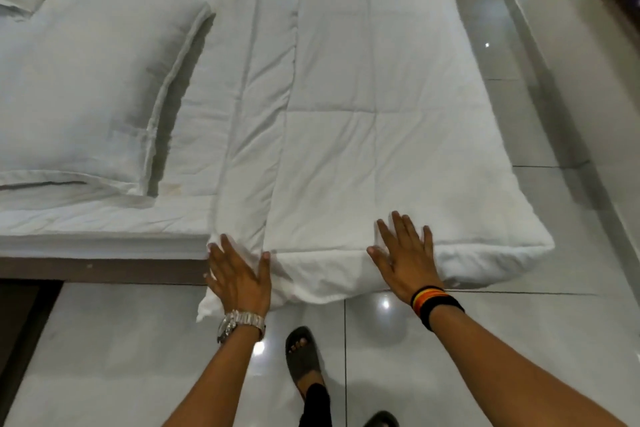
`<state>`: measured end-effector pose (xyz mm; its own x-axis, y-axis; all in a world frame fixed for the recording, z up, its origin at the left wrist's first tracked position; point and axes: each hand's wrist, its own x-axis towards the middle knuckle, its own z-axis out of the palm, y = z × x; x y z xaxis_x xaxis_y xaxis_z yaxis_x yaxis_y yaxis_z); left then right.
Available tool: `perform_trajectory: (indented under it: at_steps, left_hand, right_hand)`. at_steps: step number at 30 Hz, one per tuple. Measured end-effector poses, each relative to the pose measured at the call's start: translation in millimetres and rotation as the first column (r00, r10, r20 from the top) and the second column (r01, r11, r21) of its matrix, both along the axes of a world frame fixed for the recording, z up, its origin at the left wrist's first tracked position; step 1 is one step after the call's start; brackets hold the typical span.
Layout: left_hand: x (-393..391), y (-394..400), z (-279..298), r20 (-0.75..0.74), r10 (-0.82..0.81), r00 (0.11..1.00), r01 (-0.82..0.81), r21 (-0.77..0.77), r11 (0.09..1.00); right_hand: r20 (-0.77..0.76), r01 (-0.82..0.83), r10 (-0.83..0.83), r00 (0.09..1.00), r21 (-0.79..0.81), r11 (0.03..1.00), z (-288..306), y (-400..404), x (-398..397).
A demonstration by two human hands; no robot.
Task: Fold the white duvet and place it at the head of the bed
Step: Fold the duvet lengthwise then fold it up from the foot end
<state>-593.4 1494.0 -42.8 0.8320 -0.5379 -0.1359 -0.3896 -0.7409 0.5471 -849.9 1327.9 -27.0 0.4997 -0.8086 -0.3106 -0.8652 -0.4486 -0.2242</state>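
The white duvet (363, 107) lies folded lengthwise into a long strip across the bed (104, 229), its near end hanging over the bed's edge above the floor. A fold line runs down the strip left of its middle. My left hand (239, 274), with a metal watch on the wrist, lies flat and spread on the duvet's near left corner. My right hand (405, 256), wearing striped wristbands, presses flat with fingers apart on the near edge, right of the fold. Neither hand grips the cloth.
Two white pillows (86, 97) lie on the bed to the left, at its head. Glossy white floor tiles (519, 135) surround the bed. My sandalled feet (304, 354) stand on the floor below the duvet's end. A wall runs along the right.
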Motion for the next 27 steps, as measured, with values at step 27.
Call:
perform_trajectory:
  at_steps: [27]
  left_hand:
    - [-187.9,-186.0,-5.7,-0.139,-0.417,0.898,0.372,-0.262,0.89]
  right_hand:
    - [0.675,0.297,-0.589,0.445,0.509,0.808,46.9,-113.4,-201.7]
